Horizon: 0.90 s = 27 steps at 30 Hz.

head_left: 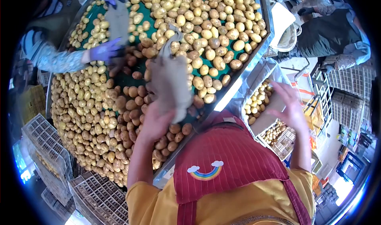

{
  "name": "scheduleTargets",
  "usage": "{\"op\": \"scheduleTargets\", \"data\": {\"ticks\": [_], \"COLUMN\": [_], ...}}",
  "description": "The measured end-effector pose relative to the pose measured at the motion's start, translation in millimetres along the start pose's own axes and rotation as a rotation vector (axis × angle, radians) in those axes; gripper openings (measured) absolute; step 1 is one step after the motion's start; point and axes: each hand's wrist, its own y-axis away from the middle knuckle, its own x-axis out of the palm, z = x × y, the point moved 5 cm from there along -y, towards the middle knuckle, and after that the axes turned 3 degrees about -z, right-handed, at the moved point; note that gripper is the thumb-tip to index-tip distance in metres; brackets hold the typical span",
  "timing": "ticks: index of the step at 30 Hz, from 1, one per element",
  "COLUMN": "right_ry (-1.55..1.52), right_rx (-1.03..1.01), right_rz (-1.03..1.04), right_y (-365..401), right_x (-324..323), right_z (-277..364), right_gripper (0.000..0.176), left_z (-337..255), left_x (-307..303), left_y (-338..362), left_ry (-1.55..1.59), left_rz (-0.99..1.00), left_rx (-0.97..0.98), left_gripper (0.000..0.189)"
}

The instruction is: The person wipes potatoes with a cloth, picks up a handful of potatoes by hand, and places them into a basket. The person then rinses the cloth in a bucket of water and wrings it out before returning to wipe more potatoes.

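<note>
Potatoes (91,121) cover a green-surfaced sorting table in front of me; many look wet or brown near the middle. My left hand (158,119) is over the near side of the table, gripping a grey cloth (168,80). The cloth is smeared by motion and stretches away from me across the potatoes. My right hand (287,106) is off the table to the right, fingers apart and holding nothing. Below and beside it is a grey bin (274,112) with potatoes (258,100) in it.
Across the table a co-worker's purple-gloved hands (105,50) are by another grey cloth (118,24). A metal rim (228,94) edges the table on my right. Plastic crates (99,197) stand at lower left. Another person (329,32) is at upper right, near a white tub (286,40).
</note>
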Motion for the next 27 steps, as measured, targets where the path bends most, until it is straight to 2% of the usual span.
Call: {"op": "scheduleTargets", "data": {"ticks": [1, 2, 3, 5, 7, 8, 9, 11, 13, 15, 17, 19, 20, 21, 23, 24, 26, 27], "right_ry": [-0.175, -0.287, -0.293, -0.198, -0.224, -0.215, -0.135, -0.012, -0.116, -0.096, -0.06, -0.042, -0.053, -0.01, -0.026, -0.014, 0.125, 0.08], "right_rx": [-0.171, -0.342, -0.46, -0.636, -0.577, -0.63, -0.689, -0.718, -0.665, -0.607, -0.635, -0.696, -0.608, -0.713, -0.72, -0.741, -0.756, -0.748], "right_rz": [-0.154, -0.181, -0.165, -0.086, 0.093, -0.025, -0.079, -0.09, -0.208, -0.146, -0.257, -0.371, -0.258, -0.312, -0.324, -0.344, -0.51, -0.475], "right_y": [-25.8, -52.5, -70.5, -97.4, -118.5, -122.6, -127.6, -146.4, -177.5, -200.9, -217.5, -237.5, -244.5, -248.8, -239.9, -233.2, -225.1, -219.4], "right_x": [6.6, 17.2, 30.2, 62.9, 96.3, 92.0, 85.8, 68.7, 40.6, 26.0, -6.7, -37.0, -50.4, -68.0, -94.3, -106.0, -114.3, -105.8], "right_z": [36.1, 72.9, 99.9, 136.5, 123.6, 124.9, 129.8, 127.5, 117.5, 112.9, 116.2, 113.4, 110.4, 106.8, 129.8, 140.2, 116.6, 120.5], "right_gripper": [0.085, 0.084, 0.08, 0.07, 0.057, 0.048, 0.046, 0.038, 0.03, 0.029, 0.038, 0.044, 0.039, 0.04, 0.055, 0.06, 0.04, 0.037], "left_z": [-27.7, -37.6, -50.3, -53.9, -51.8, -39.1, -30.7, -13.2, -9.0, -32.5, -74.4, -130.7, -159.4, -183.6, -225.6, -241.6, -249.9, -244.1], "left_x": [26.4, 39.0, 54.3, 76.1, 64.9, 53.4, 48.0, 21.4, -15.1, -44.3, -69.6, -84.0, -88.0, -88.6, -77.8, -72.2, -65.8, -62.5], "left_y": [-8.6, -15.9, -19.1, -23.9, -22.9, -22.8, -27.6, -38.9, -59.9, -72.5, -84.2, -88.8, -88.3, -80.4, -64.3, -53.4, -48.0, -39.4], "left_ry": [-0.151, -0.534, -0.795, -0.921, -0.945, -0.854, -0.697, -0.735, -0.845, -1.107, -0.835, -0.608, -0.715, -0.818, -0.764, -0.853, -0.824, -0.873], "left_rz": [0.129, 0.217, 0.243, 0.461, 0.379, 0.306, 0.334, 0.088, -0.02, -0.27, -0.412, -0.313, -0.33, -0.341, -0.318, -0.295, -0.194, -0.168], "left_rx": [0.038, 0.002, 0.22, 0.239, 0.216, 0.252, 0.114, 0.16, 0.1, 0.361, 0.503, 0.247, 0.534, 0.823, 0.741, 0.813, 0.876, 0.861], "left_gripper": [0.059, 0.072, 0.081, 0.084, 0.09, 0.089, 0.087, 0.078, 0.066, 0.056, 0.051, 0.047, 0.046, 0.045, 0.04, 0.041, 0.04, 0.041]}}
